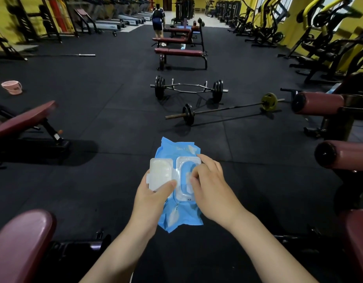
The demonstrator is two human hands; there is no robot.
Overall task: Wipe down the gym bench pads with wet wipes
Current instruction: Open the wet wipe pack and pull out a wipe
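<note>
A blue pack of wet wipes is held in front of me at centre, its clear plastic lid flipped open to the left. My left hand grips the pack from below, thumb on the open lid. My right hand reaches into the opening, fingertips pinching at the white wipe there. A maroon bench pad sits at the bottom left, another inclined maroon pad at mid left.
Two barbells lie on the black rubber floor ahead. Maroon flat benches stand in a row beyond, with a person behind them. Maroon roller pads are at right, a pink bucket at left.
</note>
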